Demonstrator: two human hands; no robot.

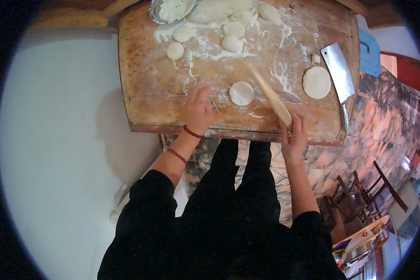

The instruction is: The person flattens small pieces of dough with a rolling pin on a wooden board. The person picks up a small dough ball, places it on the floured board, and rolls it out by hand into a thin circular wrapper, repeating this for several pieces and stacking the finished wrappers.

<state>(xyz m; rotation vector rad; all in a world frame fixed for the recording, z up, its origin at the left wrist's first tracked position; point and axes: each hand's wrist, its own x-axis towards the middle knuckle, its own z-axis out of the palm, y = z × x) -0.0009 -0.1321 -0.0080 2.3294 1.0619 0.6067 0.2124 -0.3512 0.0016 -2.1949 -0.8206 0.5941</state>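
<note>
My right hand [295,140] is closed around the near end of a slim tapered wooden rolling pin [271,95], which slants away to the far left over the wooden board [163,112]. Just left of the pin lies a small flattened dough disc [241,93], touched by neither hand. My left hand [200,107] is over the board's near edge, left of that disc. Its fingers are smeared by motion, but the thumb stands apart and nothing shows in the hand. At the right lies a wider, thin dough round [317,82].
A cleaver [339,70] lies along the board's right side, beside a small dough bit [316,59]. Several dough pieces [232,44], a long dough roll [219,11] and a metal bowl of flour [171,10] are at the back. A white wall [60,116] stands left; wooden chairs [359,191] lower right.
</note>
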